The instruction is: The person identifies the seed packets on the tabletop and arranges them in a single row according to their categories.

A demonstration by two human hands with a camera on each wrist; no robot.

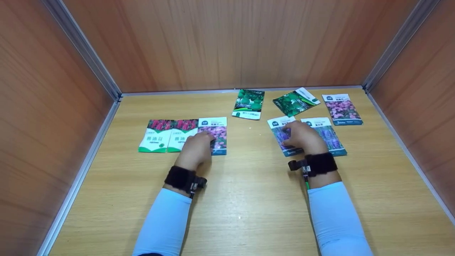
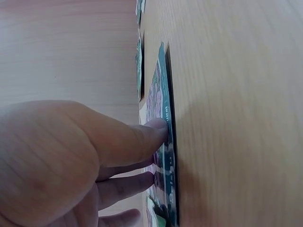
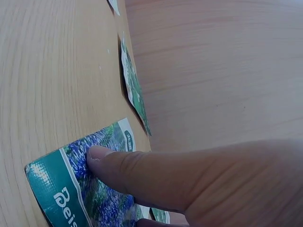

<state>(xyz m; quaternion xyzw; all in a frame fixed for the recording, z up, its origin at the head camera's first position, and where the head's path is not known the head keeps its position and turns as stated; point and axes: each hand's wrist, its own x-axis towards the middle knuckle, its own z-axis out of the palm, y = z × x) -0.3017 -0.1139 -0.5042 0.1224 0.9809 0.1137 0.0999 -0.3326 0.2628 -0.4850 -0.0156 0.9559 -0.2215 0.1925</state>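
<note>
My left hand (image 1: 196,151) is over a pink-flower seed packet (image 1: 220,132). In the left wrist view its thumb lies on the teal lower strip and its other fingertips touch the packet's face. Left of this packet are two red-flower seed packets (image 1: 153,139) in a row. My right hand (image 1: 308,138) reaches over a purple-flower seed packet (image 1: 291,151) that lies slightly turned. In the right wrist view the thumb rests straight on its printed face, while most other fingers are hidden. A second purple-flower packet (image 1: 332,138) lies right beside it, partly under the hand.
Behind are two green seed packets, one nearly upright to the view (image 1: 250,101) and one slanted (image 1: 295,102). Another pink-flower packet (image 1: 343,109) lies at the back right. Wooden panels (image 1: 227,46) enclose the table (image 1: 241,199) at the back and both sides.
</note>
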